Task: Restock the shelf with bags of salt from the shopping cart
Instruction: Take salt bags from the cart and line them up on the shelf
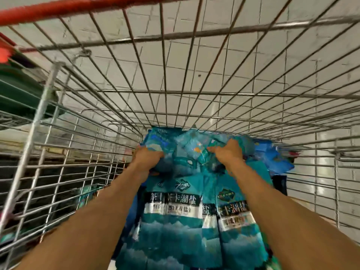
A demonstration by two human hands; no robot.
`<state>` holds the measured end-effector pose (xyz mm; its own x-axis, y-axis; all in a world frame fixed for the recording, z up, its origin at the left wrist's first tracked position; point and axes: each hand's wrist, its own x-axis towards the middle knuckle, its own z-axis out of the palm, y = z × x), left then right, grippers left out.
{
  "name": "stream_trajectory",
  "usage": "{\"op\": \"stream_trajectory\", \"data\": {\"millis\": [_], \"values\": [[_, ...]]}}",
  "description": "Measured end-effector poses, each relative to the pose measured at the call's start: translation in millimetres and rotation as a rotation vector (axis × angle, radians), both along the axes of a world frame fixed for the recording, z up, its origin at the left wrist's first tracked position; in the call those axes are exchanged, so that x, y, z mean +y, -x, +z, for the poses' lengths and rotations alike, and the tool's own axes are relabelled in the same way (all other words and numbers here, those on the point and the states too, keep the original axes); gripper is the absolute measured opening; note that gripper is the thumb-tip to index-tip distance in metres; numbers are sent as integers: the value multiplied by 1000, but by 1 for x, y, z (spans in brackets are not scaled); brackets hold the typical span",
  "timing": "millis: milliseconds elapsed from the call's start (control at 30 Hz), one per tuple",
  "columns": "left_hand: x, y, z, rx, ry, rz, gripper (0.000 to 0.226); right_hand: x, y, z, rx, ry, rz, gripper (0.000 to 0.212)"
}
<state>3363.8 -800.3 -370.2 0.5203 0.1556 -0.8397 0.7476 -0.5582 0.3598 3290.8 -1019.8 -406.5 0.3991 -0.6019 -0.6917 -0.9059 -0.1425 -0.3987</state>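
gripping salt bags [176, 221], cart wall [194, 106] beyond

The scene is evenly and fairly brightly lit from overhead, with no hard shadows on the pale tiled floor [214, 61]. The wide-angle lens bends the wires of the shopping cart [175, 98] outward, and its red rim [78, 6] curves strongly along the top edge. Motion blur smears the whole picture, worst at the left edge and lower corners. The bags of salt [181, 221] carry soft glare on their glossy film; their printed lettering is doubled and partly unreadable. Blocky compression fringes the forearm outlines.
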Motion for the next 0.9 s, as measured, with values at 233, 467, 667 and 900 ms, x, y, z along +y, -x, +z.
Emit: {"op": "stream_trajectory", "data": {"millis": [233, 467, 667, 900], "values": [[-2, 26, 55, 8, 39, 105, 26, 13, 21, 66, -77, -678, -409, 32], [-5, 88, 173, -8, 174, 48, 52, 20, 105, 180, -58, -807, -411, 62], [29, 153, 303, -110, 396, 184, 72, 41, 167, 294, -304, -879, -438, 51], [130, 256, 430, -276, 669, 413, 55, 93, 210, 420, -487, -921, -190, 88]]}}
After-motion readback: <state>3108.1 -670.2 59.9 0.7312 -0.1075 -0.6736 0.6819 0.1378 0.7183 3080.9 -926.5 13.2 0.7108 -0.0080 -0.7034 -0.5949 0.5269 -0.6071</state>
